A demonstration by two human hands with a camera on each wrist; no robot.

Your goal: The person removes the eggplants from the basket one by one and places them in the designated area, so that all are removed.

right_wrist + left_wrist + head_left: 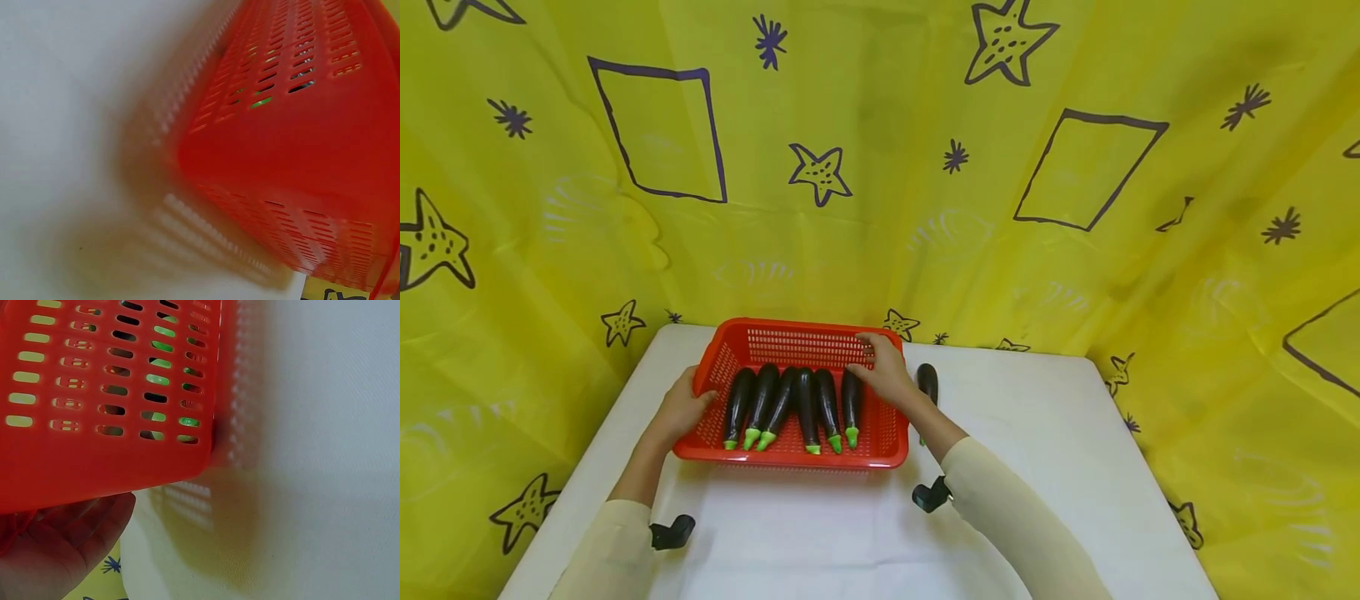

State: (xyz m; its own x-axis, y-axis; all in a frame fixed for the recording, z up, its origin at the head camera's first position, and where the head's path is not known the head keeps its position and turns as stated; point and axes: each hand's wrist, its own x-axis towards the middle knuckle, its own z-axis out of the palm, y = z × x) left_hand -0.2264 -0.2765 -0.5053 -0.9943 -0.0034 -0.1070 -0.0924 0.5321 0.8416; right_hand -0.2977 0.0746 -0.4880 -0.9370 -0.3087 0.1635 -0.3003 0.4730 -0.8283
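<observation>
A red plastic basket (790,461) with slotted walls stands on the white table. Inside it, several dark eggplants (806,408) lie side by side, green stem ends toward the person. My left hand (683,407) grips the basket's left rim, thumb inside and fingers along the outer wall; the left wrist view shows these fingers (103,528) beneath the rim. Over the right end of the basket, my right hand (883,367) has its fingers spread apart, thumb at the top of the rightmost eggplant (852,407). The right wrist view shows only the basket wall (281,150), no hand.
One more eggplant (928,382) lies on the table (1037,433) right of the basket, partly hidden by the right forearm. A yellow curtain (880,242) with drawn stars and frames hangs behind the table and along both sides.
</observation>
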